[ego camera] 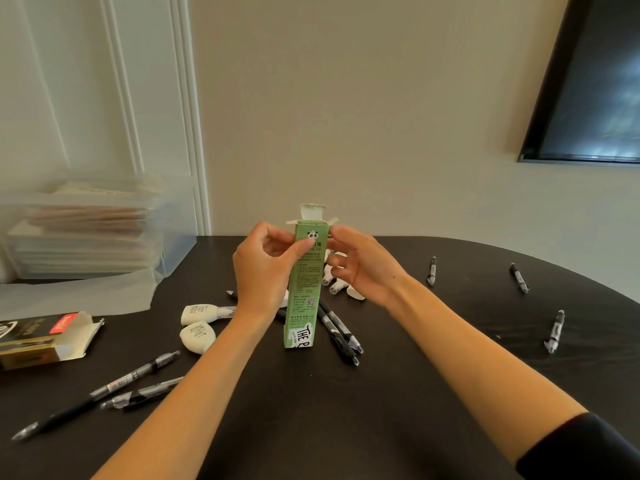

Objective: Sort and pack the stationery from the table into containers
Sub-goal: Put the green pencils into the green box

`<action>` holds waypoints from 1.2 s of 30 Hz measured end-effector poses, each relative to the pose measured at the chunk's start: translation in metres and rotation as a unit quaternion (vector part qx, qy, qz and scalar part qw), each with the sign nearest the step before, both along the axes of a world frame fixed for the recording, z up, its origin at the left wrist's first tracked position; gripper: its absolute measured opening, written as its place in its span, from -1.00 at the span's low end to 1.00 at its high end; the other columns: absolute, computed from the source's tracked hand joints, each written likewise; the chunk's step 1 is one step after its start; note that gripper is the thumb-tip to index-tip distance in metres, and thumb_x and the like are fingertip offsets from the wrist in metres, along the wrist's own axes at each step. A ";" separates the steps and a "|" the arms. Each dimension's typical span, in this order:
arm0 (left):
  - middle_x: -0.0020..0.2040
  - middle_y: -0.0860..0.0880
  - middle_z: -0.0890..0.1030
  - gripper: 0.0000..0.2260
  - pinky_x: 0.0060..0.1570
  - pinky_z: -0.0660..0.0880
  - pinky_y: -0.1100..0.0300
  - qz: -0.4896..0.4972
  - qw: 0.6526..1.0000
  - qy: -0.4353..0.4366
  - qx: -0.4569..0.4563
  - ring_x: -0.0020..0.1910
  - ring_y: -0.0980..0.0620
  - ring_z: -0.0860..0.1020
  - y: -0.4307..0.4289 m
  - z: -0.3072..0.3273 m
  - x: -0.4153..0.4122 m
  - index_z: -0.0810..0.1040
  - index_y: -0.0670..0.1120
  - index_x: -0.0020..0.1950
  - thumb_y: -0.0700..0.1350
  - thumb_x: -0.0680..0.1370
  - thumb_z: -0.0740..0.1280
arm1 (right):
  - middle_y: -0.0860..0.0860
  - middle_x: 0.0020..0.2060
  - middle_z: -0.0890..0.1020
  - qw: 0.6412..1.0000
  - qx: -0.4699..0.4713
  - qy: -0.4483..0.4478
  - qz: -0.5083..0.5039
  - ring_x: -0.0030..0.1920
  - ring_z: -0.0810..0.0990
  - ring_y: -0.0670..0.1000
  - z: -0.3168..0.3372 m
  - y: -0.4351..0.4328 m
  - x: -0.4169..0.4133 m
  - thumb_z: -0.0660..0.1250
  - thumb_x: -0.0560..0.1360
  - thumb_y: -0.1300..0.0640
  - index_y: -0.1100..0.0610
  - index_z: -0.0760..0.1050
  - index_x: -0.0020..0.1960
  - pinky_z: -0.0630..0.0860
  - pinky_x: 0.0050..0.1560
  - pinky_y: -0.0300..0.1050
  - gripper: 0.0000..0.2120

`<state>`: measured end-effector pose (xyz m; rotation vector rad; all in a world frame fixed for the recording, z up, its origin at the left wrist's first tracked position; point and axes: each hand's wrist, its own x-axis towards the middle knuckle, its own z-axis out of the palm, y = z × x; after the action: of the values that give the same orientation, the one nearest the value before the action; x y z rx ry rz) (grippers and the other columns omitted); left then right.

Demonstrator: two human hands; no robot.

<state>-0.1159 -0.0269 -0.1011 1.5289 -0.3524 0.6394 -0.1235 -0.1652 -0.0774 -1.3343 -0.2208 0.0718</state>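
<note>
A tall green carton [304,292] with a panda print stands upright at the middle of the dark table [398,393], its top flaps open. My left hand [266,268] pinches the carton's upper left edge with thumb and fingers. My right hand [363,265] holds the upper right edge near the flaps, its other fingers loosely curled. Black pens [339,327] lie behind the carton's base. Two white correction-tape dispensers [197,323] lie to its left, and small white pieces [337,282] lie behind my right hand.
An open black-and-gold box [45,337] lies at the left edge. Two pens [104,393] lie front left, three more pens [519,277] are scattered right. Clear plastic bins [90,230] with papers stand back left. A dark screen [595,81] hangs on the wall.
</note>
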 end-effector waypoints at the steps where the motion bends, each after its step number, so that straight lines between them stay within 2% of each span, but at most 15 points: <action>1: -0.24 0.05 0.60 -0.79 -0.26 0.54 0.36 0.003 1.000 -0.001 -0.007 -0.31 0.26 0.57 0.000 -0.001 -0.001 0.46 -0.02 -0.23 -0.13 0.36 0.50 | -0.07 -0.34 0.60 1.000 -0.001 -0.001 0.001 -0.51 0.39 -0.16 0.002 0.001 0.000 0.14 0.60 0.13 0.11 0.53 -0.04 0.30 -0.52 -0.37 -0.80; 6: -0.12 0.14 0.54 -0.78 -0.24 0.52 0.41 -0.008 1.000 -0.025 0.013 -0.21 0.21 0.57 -0.003 0.001 -0.003 0.43 0.01 -0.07 -0.21 0.45 0.42 | -0.03 -0.29 0.57 1.000 -0.025 -0.013 0.002 -0.54 0.37 -0.18 0.012 0.005 0.002 0.16 0.59 0.11 0.12 0.51 -0.06 0.33 -0.54 -0.38 -0.82; 10: -0.02 0.03 0.53 -0.78 -0.17 0.52 0.38 0.012 0.994 -0.073 0.079 -0.12 0.12 0.56 -0.002 -0.002 0.000 0.49 -0.01 0.08 -0.23 0.48 0.38 | -0.01 -0.29 0.57 0.998 -0.053 -0.033 -0.017 -0.53 0.39 -0.18 0.017 0.006 0.005 0.20 0.57 0.18 0.12 0.51 -0.12 0.37 -0.51 -0.37 -0.85; 13: -0.07 0.09 0.50 -0.82 -0.17 0.51 0.35 0.009 0.990 -0.090 0.108 -0.14 0.13 0.56 0.003 0.001 0.002 0.49 0.00 0.02 -0.22 0.49 0.36 | -0.01 -0.31 0.59 0.996 -0.054 -0.045 -0.045 -0.47 0.44 -0.14 0.022 0.008 0.007 0.22 0.54 0.28 0.13 0.53 -0.09 0.43 -0.42 -0.32 -0.86; 16: -0.12 0.17 0.46 -0.84 -0.21 0.50 0.34 0.008 0.987 -0.092 0.133 -0.18 0.15 0.56 0.007 0.007 0.004 0.44 0.01 -0.02 -0.21 0.50 0.36 | 0.04 -0.27 0.61 0.988 -0.090 -0.100 -0.078 -0.34 0.47 -0.07 0.025 0.011 0.006 0.18 0.51 0.38 0.14 0.60 -0.16 0.41 -0.30 -0.20 -0.73; 21: -0.15 0.18 0.49 -0.85 -0.22 0.50 0.37 0.022 0.988 -0.094 0.117 -0.20 0.20 0.55 0.009 0.007 0.003 0.46 -0.02 -0.05 -0.20 0.48 0.38 | 0.03 -0.26 0.61 0.978 -0.098 -0.159 -0.094 -0.39 0.41 -0.10 0.022 0.017 0.001 0.21 0.51 0.33 0.14 0.61 -0.13 0.37 -0.41 -0.27 -0.77; 24: -0.18 0.19 0.52 -0.86 -0.24 0.50 0.38 0.014 0.991 -0.088 0.104 -0.21 0.21 0.54 0.007 0.008 0.001 0.47 -0.04 -0.08 -0.22 0.47 0.39 | -0.01 -0.29 0.62 0.970 -0.124 -0.174 -0.115 -0.34 0.46 -0.07 0.020 0.018 0.002 0.27 0.52 0.31 0.08 0.60 -0.13 0.39 -0.38 -0.28 -0.81; 27: -0.20 0.18 0.53 -0.86 -0.24 0.51 0.36 0.013 0.992 -0.077 0.095 -0.20 0.22 0.54 0.006 0.009 0.000 0.46 -0.05 -0.09 -0.22 0.47 0.40 | -0.02 -0.28 0.66 0.964 -0.146 -0.181 -0.130 -0.22 0.56 0.04 0.022 0.018 0.002 0.30 0.51 0.30 0.06 0.60 -0.12 0.49 -0.20 -0.05 -0.81; 30: -0.20 0.19 0.52 -0.84 -0.25 0.50 0.43 0.018 0.993 -0.071 0.089 -0.21 0.25 0.53 0.006 0.008 -0.001 0.44 -0.06 -0.06 -0.21 0.47 0.40 | 0.04 -0.27 0.65 0.956 -0.179 -0.186 -0.137 -0.15 0.57 0.11 0.025 0.018 0.000 0.32 0.48 0.33 0.11 0.61 -0.17 0.50 0.00 0.19 -0.83; 34: -0.20 0.18 0.52 -0.81 -0.24 0.51 0.43 0.024 0.994 -0.069 0.083 -0.23 0.26 0.53 0.006 0.008 -0.002 0.42 -0.08 -0.04 -0.21 0.46 0.41 | 0.03 -0.27 0.65 0.946 -0.211 -0.200 -0.141 -0.16 0.59 0.10 0.026 0.017 -0.004 0.33 0.47 0.33 0.11 0.60 -0.19 0.51 0.01 0.22 -0.83; 36: -0.21 0.18 0.52 -0.80 -0.26 0.50 0.46 0.025 0.994 -0.070 0.084 -0.24 0.27 0.53 0.006 0.009 -0.003 0.42 -0.09 -0.04 -0.22 0.46 0.41 | 0.12 -0.25 0.65 0.940 -0.224 -0.210 -0.147 -0.18 0.58 0.13 0.026 0.017 -0.004 0.33 0.47 0.34 0.10 0.59 -0.20 0.52 -0.03 0.24 -0.82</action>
<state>-0.1193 -0.0208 -0.0922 1.6621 -0.4861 0.7752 -0.1271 -0.1480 -0.0513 -1.8168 -0.3782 -0.4438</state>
